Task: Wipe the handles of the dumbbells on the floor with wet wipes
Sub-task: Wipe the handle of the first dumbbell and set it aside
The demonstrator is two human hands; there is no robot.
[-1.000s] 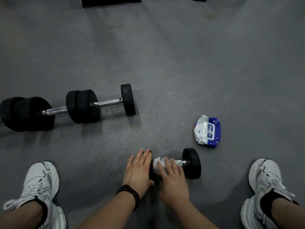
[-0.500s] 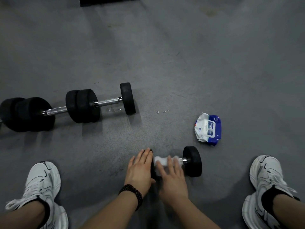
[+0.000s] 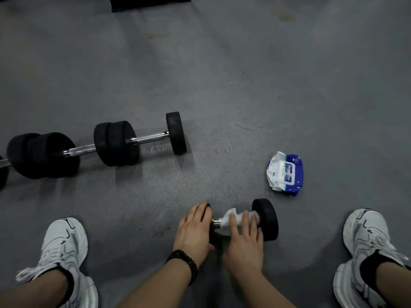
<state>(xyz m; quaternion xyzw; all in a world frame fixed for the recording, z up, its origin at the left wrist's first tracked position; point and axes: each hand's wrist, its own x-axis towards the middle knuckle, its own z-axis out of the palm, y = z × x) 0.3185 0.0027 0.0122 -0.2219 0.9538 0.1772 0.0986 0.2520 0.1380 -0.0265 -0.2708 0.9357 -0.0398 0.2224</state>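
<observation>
Wiping step underway: right hand [image 3: 244, 238] pressed wet wipe [image 3: 233, 216] over handle of near dumbbell [image 3: 265, 218], fingers spread, lightly curved. Left hand [image 3: 193, 230] steadied left weight, fingers together. Wipe pack [image 3: 285, 172] at 2 o'clock. Next likely: dumbbells [image 3: 142, 138] at 10 o'clock.

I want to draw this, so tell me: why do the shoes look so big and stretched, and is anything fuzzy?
Head view: the wide lens stretches the corners, so the right shoe and left shoe look oversized. Head view: the right hand and wipe are slightly smeared by motion; the far dumbbell is sharper. Head view: dim light, soft shadows on the floor.
</observation>
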